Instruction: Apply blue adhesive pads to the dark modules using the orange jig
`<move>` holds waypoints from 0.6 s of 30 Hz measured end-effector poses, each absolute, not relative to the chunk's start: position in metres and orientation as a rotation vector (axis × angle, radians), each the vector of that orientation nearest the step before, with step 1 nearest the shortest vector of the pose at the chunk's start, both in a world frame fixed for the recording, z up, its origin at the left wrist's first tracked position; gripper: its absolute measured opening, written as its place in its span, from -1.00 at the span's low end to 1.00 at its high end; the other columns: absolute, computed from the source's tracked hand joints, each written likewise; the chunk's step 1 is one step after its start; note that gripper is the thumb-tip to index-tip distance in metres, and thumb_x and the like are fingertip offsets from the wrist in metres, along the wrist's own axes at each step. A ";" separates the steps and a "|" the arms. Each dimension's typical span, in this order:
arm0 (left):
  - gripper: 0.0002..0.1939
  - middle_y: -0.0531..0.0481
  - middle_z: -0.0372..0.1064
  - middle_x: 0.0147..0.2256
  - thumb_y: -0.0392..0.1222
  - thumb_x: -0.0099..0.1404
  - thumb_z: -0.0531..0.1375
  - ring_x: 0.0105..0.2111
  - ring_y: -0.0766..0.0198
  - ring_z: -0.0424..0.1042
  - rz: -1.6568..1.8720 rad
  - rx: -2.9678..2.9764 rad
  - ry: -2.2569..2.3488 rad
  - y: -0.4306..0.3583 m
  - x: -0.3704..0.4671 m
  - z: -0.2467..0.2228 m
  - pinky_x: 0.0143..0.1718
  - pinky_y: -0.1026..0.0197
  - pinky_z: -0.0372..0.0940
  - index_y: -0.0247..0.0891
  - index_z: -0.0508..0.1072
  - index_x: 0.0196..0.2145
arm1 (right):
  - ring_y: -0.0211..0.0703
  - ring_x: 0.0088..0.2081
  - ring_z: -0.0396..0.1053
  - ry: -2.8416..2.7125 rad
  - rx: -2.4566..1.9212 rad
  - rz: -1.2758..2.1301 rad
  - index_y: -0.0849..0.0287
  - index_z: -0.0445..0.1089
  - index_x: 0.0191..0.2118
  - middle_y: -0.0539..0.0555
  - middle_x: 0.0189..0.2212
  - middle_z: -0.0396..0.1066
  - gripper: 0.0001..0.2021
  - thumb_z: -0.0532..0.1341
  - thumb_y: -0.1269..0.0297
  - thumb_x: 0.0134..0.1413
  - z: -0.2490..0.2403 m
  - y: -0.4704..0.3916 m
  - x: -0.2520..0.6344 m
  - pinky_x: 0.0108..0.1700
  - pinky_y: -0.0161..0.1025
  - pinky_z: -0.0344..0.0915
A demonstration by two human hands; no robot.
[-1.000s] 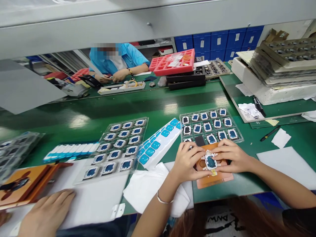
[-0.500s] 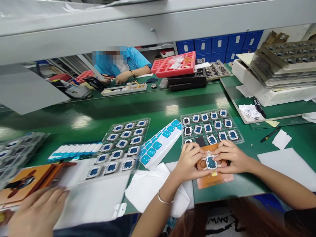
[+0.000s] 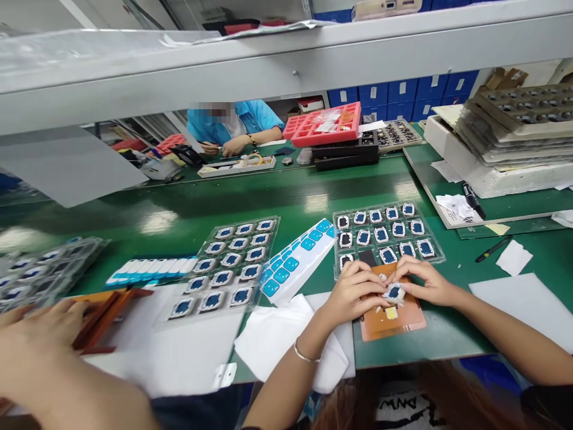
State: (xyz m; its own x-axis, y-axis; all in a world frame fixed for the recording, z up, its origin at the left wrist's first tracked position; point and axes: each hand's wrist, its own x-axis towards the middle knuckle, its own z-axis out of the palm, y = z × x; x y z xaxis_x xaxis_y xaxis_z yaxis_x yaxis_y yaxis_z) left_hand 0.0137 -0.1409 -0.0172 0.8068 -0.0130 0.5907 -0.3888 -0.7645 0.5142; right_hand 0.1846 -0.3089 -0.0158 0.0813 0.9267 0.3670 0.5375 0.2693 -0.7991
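My right hand [image 3: 45,343] is at the lower left, blurred, seen from the back. Its fingers curl over an orange-brown fixture [image 3: 96,322] and hide most of its top. My left hand is out of view. Beside the fixture lies a white sheet [image 3: 179,352]. On the sheet's far part rests a clear tray [image 3: 219,263] of white-framed parts with dark blue faces. A strip of blue-and-white labels [image 3: 152,269] lies behind the fixture, and another stacked clear tray [image 3: 49,272] stands at the far left.
To the right, a co-worker's two hands [image 3: 396,289] hold a small white part over an orange plate [image 3: 394,325]. A blue sticker sheet [image 3: 295,260], white cloth [image 3: 286,334] and second filled tray [image 3: 380,233] are nearby. Another person [image 3: 239,131] sits across the bench.
My right hand has moved forward and left, over the fixture. The view has shifted slightly. The co-worker's hands now hold the white part tilted, higher off the orange plate's middle.
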 end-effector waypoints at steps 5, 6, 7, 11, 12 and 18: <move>-0.78 -0.02 0.55 -0.34 -0.04 0.37 0.19 -0.29 0.21 0.41 0.763 2.264 0.028 -0.143 0.016 -0.022 -0.17 0.11 0.25 -0.17 0.57 -0.18 | -0.12 -0.20 0.49 -1.282 -1.454 0.593 0.08 0.40 -0.01 0.11 -0.18 0.51 -0.71 0.12 0.06 0.31 -0.026 -0.307 0.183 -0.13 -0.16 0.40; -0.76 -0.03 0.54 -0.34 -0.03 0.38 0.18 -0.30 0.21 0.42 0.763 2.248 0.070 -0.143 0.016 -0.023 -0.17 0.11 0.26 -0.19 0.56 -0.15 | -0.11 -0.20 0.50 -1.218 -1.440 0.629 0.07 0.39 0.02 0.10 -0.18 0.53 -0.69 0.15 0.05 0.28 -0.029 -0.306 0.183 -0.11 -0.15 0.41; -0.75 -0.04 0.54 -0.33 -0.03 0.38 0.18 -0.30 0.21 0.42 0.763 2.237 0.093 -0.143 0.017 -0.024 -0.17 0.11 0.27 -0.20 0.55 -0.14 | -0.11 -0.19 0.51 -1.164 -1.422 0.666 0.07 0.39 0.02 0.10 -0.20 0.54 -0.67 0.18 0.03 0.25 -0.031 -0.305 0.183 -0.09 -0.14 0.41; -0.75 -0.06 0.55 -0.30 -0.04 0.38 0.17 -0.28 0.21 0.44 0.741 2.206 0.122 -0.141 0.019 -0.026 -0.17 0.13 0.31 -0.22 0.56 -0.17 | -0.09 -0.21 0.51 -0.905 -1.333 0.827 0.08 0.50 -0.13 0.07 -0.27 0.56 -0.65 0.33 -0.04 0.06 -0.033 -0.301 0.182 -0.10 -0.15 0.41; -0.75 -0.07 0.55 -0.29 -0.04 0.38 0.17 -0.28 0.21 0.44 0.734 2.199 0.124 -0.141 0.019 -0.026 -0.17 0.13 0.32 -0.22 0.57 -0.18 | -0.10 -0.23 0.50 -0.838 -1.316 0.856 0.09 0.52 -0.17 0.07 -0.29 0.56 -0.64 0.36 -0.05 0.00 -0.031 -0.300 0.182 -0.12 -0.16 0.40; -0.73 -0.01 0.58 -0.34 0.00 0.31 0.25 -0.26 0.17 0.41 0.677 2.168 0.071 -0.143 0.020 -0.025 -0.14 0.10 0.33 -0.17 0.55 -0.12 | -0.29 -0.51 0.34 -0.597 -1.297 0.891 0.11 0.52 -0.20 -0.04 -0.56 0.43 -0.58 0.41 -0.09 -0.10 -0.025 -0.297 0.183 -0.43 -0.34 0.28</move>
